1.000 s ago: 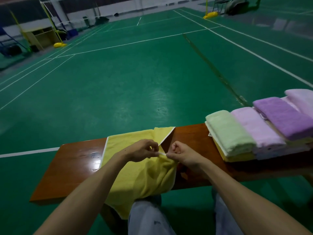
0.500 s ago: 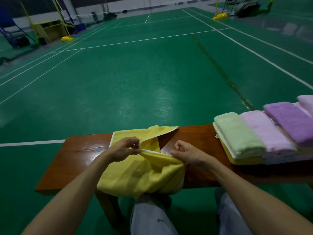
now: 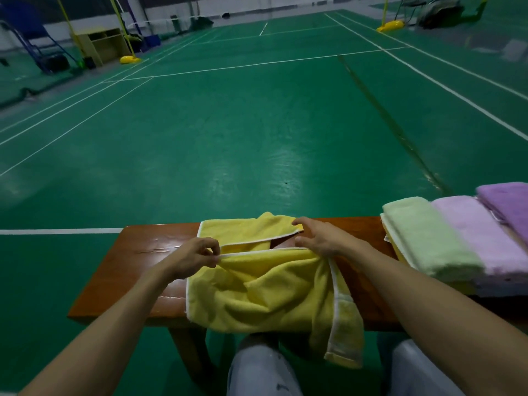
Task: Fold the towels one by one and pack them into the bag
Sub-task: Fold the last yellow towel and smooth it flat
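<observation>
Two hands work a yellow towel (image 3: 268, 292) at the middle of a wooden tabletop (image 3: 137, 250).

The left hand (image 3: 194, 257), low centre of the frame, has its grip pinched on the towel's white-piped edge, forearm reaching in from the lower left. The right hand (image 3: 320, 238), just right of centre, has its fingers spread: the heel rests on that same edge, and the fingertips reach the far folded-back flap. The towel lies rumpled, its near part spilling over the tabletop's front edge above the person's knees. Bare wood lies open to the left. At the right edge sit folded towels, well apart from the hands: pale green (image 3: 428, 238), pink (image 3: 480, 232), purple (image 3: 508, 204).
</observation>
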The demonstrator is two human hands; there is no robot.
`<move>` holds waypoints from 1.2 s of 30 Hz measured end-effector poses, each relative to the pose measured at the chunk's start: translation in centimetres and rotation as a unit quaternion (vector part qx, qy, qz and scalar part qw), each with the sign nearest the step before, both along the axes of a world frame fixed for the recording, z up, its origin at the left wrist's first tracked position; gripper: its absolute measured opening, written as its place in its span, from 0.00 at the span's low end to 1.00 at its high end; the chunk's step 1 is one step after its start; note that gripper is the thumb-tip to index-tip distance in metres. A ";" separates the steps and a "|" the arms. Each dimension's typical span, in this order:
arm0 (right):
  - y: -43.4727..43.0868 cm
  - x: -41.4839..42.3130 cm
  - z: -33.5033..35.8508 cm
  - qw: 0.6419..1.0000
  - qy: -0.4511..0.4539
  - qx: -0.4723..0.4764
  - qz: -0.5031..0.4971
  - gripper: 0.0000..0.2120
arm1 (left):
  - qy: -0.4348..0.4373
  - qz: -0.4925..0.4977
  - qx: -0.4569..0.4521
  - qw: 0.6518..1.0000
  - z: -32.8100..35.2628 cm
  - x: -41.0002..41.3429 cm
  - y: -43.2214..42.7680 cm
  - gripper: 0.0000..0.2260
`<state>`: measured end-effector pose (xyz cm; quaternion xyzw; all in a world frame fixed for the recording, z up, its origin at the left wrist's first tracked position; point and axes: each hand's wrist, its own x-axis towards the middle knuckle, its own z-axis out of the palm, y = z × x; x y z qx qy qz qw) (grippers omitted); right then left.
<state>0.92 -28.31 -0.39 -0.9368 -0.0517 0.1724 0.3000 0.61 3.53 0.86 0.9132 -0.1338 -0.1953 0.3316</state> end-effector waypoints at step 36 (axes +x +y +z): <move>3.1 -0.5 -0.9 0.975 0.078 -0.206 0.008 0.56 | -0.151 0.046 0.066 0.985 -5.1 4.1 2.5 0.10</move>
